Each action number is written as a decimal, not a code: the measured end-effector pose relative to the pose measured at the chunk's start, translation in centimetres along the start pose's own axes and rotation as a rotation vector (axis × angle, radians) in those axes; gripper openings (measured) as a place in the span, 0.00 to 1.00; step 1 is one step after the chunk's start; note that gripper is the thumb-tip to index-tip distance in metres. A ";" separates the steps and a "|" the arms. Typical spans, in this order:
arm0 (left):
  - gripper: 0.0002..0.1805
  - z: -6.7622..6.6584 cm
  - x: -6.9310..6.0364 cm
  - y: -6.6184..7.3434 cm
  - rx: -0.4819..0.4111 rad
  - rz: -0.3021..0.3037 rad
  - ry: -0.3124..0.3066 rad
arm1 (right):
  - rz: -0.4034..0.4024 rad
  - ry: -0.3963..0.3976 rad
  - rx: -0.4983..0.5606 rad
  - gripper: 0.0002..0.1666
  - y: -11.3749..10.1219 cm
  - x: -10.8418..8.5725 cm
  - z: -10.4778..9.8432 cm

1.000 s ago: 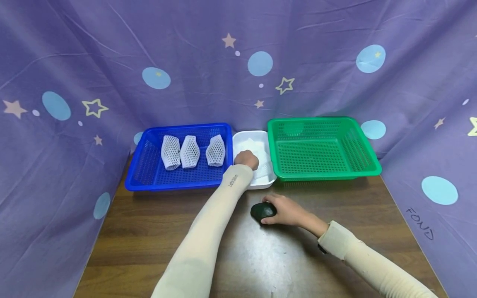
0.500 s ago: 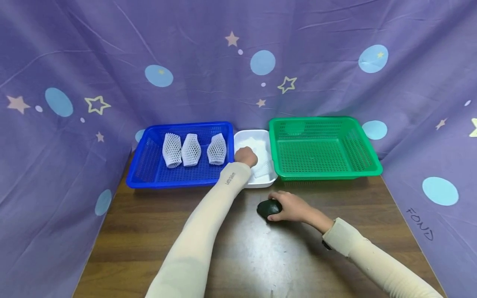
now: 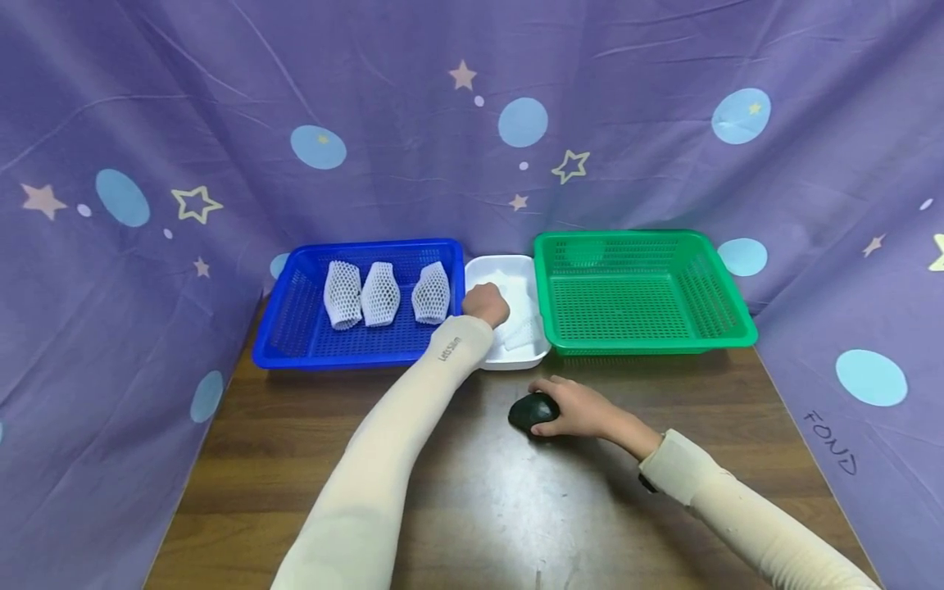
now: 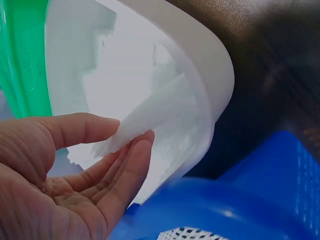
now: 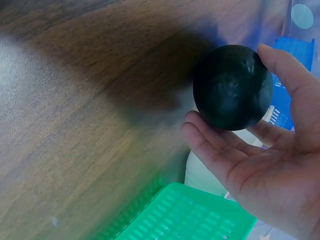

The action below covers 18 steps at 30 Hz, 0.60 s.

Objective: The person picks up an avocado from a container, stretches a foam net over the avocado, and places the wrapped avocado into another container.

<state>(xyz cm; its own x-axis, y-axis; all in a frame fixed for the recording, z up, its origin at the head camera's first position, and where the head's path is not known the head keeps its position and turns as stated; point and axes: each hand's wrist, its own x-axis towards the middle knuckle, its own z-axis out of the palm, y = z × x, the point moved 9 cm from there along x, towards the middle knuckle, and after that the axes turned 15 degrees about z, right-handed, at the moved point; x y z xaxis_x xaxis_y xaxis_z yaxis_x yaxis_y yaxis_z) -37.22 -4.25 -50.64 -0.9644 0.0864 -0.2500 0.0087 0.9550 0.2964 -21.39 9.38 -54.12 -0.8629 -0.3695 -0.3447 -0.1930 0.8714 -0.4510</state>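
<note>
My left hand (image 3: 487, 304) reaches into the white tray (image 3: 509, 360), between the two baskets. In the left wrist view its thumb and fingers pinch the edge of a white foam net sleeve (image 4: 160, 106); glare washes out much of the tray's contents. Over the table in front of the tray, my right hand (image 3: 578, 408) grips a dark green avocado (image 3: 533, 413). The right wrist view shows the avocado (image 5: 232, 87) between the thumb on one side and the fingers on the other. Whether it touches the table I cannot tell.
Left of the tray stands a blue basket (image 3: 295, 357) holding three objects in white foam nets (image 3: 380, 295). A green basket (image 3: 615, 307) stands to the right. Behind them hangs a purple curtain (image 3: 413, 164). The wooden table (image 3: 516, 508) extends toward me.
My right hand has shifted slightly right with the avocado, then stopped. My left hand stays in the tray with little movement. The head view has shifted slightly.
</note>
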 end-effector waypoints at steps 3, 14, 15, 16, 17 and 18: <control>0.15 -0.5 -0.3 0.1 0.010 0.017 0.012 | -0.006 -0.005 0.005 0.37 -0.1 0.0 0.0; 0.14 -1.8 -0.4 0.1 0.030 0.068 0.028 | 0.007 0.007 -0.007 0.37 0.4 0.1 -0.2; 0.14 -1.9 -0.5 0.1 0.025 0.077 0.036 | 0.008 0.007 -0.010 0.37 0.4 0.1 -0.2; 0.15 -2.1 -0.7 0.0 0.020 0.084 0.043 | 0.011 0.006 -0.011 0.37 0.5 0.1 -0.2; 0.15 -2.2 -0.8 0.0 0.017 0.088 0.048 | 0.014 0.005 -0.013 0.37 0.5 0.1 -0.2; 0.15 -2.3 -0.8 -0.1 0.013 0.090 0.053 | 0.014 0.004 -0.015 0.37 0.4 0.1 -0.1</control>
<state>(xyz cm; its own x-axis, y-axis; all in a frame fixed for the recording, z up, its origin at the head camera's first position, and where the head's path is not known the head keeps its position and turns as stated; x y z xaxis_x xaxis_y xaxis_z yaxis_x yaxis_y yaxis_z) -37.00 -5.01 -48.37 -0.9722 0.1571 -0.1735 0.0989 0.9476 0.3037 -21.60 9.80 -54.23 -0.8674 -0.3559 -0.3478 -0.1880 0.8814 -0.4333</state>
